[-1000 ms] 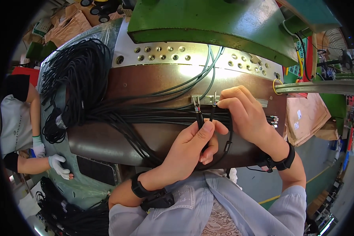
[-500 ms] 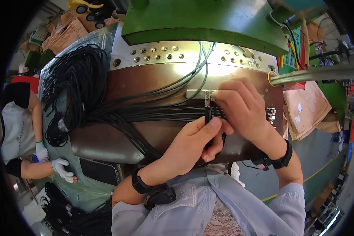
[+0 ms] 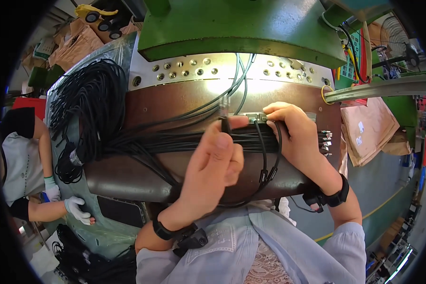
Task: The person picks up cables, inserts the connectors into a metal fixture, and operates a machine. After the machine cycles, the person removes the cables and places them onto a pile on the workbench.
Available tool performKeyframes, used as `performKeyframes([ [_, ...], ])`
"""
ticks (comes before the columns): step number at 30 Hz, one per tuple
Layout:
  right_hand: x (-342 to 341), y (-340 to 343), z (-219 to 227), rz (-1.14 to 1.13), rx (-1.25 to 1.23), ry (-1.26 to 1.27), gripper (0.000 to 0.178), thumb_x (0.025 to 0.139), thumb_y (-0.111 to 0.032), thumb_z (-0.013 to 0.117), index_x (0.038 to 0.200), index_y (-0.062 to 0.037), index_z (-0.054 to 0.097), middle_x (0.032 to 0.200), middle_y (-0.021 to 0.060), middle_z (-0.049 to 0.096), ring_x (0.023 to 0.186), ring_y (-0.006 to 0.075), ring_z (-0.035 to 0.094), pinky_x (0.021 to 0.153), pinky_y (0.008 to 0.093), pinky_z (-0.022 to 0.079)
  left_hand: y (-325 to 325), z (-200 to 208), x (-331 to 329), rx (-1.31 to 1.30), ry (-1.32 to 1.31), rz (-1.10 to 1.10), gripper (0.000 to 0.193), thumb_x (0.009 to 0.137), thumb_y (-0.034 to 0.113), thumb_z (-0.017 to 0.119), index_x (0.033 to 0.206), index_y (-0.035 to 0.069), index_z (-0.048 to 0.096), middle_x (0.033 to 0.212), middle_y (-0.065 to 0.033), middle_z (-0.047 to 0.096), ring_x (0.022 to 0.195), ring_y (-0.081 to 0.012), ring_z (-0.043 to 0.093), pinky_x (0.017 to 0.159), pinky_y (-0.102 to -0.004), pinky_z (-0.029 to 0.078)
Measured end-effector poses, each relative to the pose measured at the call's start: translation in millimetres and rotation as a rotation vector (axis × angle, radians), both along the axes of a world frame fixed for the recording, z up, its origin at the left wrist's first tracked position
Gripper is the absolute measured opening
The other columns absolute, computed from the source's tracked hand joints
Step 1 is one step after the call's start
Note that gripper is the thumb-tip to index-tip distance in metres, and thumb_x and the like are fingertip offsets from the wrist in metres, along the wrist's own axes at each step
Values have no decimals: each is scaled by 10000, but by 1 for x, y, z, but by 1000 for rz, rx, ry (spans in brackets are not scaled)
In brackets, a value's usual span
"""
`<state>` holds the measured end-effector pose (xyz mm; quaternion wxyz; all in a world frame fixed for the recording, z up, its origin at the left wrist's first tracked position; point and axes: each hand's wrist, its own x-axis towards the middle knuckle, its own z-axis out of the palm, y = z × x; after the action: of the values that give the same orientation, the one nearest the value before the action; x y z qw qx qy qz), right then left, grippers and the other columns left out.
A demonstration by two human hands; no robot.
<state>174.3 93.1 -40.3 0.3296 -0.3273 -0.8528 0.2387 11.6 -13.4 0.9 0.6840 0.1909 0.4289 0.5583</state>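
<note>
My left hand [image 3: 212,163] is closed round a black cable, its metal connector [image 3: 224,106] pointing up and smeared by motion. The index finger stretches right, toward a narrow metal bar [image 3: 239,116] on the brown work surface. At that bar, the thumb and fingers of my right hand [image 3: 296,135] are closed on a small metal cable connector [image 3: 264,116]. From there two black cables [image 3: 262,158] run down toward the table's front edge and carry small dark tags. Beneath both hands lies a bundle of black cables [image 3: 194,138], with metal ends [image 3: 326,142] at the right.
A green machine block [image 3: 241,35] overhangs a metal plate [image 3: 168,71] with holes. Coiled black cables [image 3: 87,99] pile up at the left. Beside them a co-worker's gloved hand [image 3: 76,208] rests near a dark flat panel [image 3: 122,211]. A metal rail [image 3: 378,90] juts in from the right.
My left hand has moved left and up from the bar with a cable end. My right hand has settled lower on the bar, and two cables now show hanging from there.
</note>
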Motion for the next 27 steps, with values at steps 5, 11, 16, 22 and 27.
performKeyframes([
  [5, -2, 3, -1, 46, -66, -40, 181, 718, 85, 601, 842, -36, 548, 881, 103, 606, 770, 266, 596, 653, 316, 481, 6, -8, 6, -96, -187, -55, 261, 982, 273, 359, 1004, 48, 490, 561, 51, 255, 464, -37, 200, 410, -201, 176],
  [11, 1, 1, 0, 29, -4, -119, 186, 716, 72, 604, 853, -42, 551, 866, 101, 597, 751, 276, 585, 643, 326, 478, 4, -2, 10, -123, -211, -91, 251, 976, 269, 374, 942, 49, 490, 559, 46, 291, 458, -42, 231, 410, -198, 203],
  [16, 1, 11, 31, 108, 190, -162, 192, 712, 73, 602, 868, -29, 555, 853, 102, 593, 753, 282, 580, 643, 330, 477, 25, 6, 6, -177, -119, -245, 292, 975, 257, 374, 921, 16, 530, 581, 17, 411, 460, -59, 321, 421, -199, 273],
  [22, 30, 5, 10, -117, 41, 20, 152, 744, 81, 588, 859, -10, 547, 892, 100, 633, 824, 245, 609, 693, 285, 488, 17, 29, -5, 52, 455, -514, 408, 977, 265, 329, 940, -44, 593, 634, -66, 580, 482, -92, 461, 452, -199, 367],
  [27, 32, -1, -6, -65, -56, 6, 125, 763, 84, 576, 842, -5, 541, 906, 102, 647, 840, 233, 618, 718, 283, 490, 27, 34, -6, 107, 439, -257, 470, 961, 259, 277, 961, -75, 609, 614, -116, 608, 455, -111, 498, 454, -201, 402],
])
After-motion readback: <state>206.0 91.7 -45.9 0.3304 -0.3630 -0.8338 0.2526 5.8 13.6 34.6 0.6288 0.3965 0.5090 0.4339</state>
